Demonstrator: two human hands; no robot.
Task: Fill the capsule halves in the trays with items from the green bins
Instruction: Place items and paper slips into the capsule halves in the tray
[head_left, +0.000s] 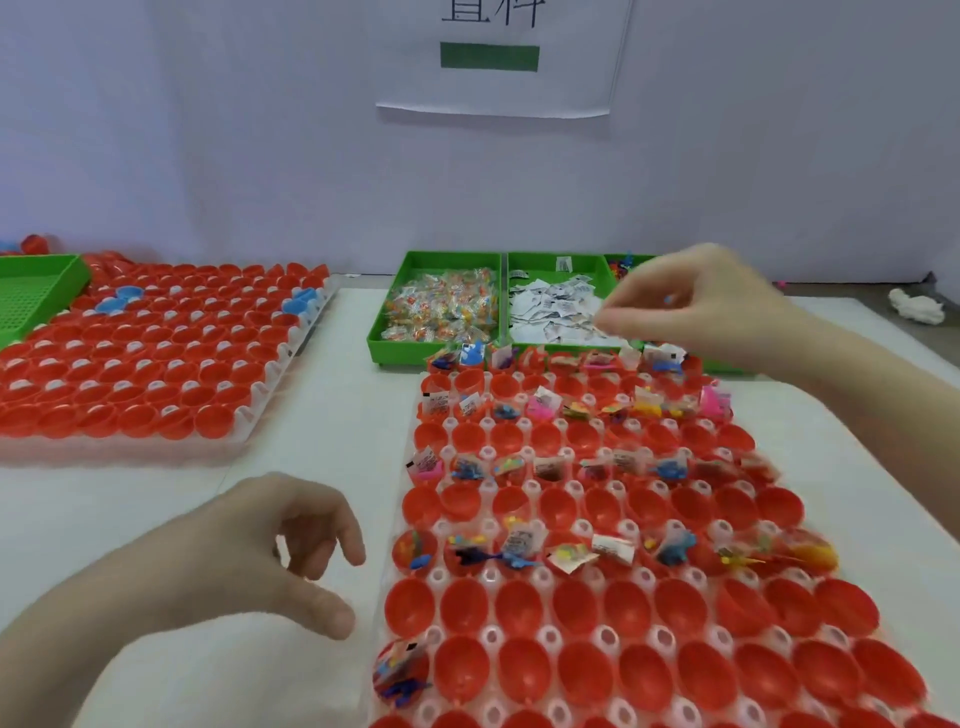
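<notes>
Hovering over the bins (387, 332), the right hand (691, 306) pinches something tiny; the left hand (270, 551) rests loosely curled, empty, beside the tray (415, 519).

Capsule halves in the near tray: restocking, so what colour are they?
Red, clearest in the head view: capsule halves.

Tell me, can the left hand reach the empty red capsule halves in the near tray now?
Probably yes: the left hand hovers open beside the tray, nothing between it and the empty capsule halves.
</notes>
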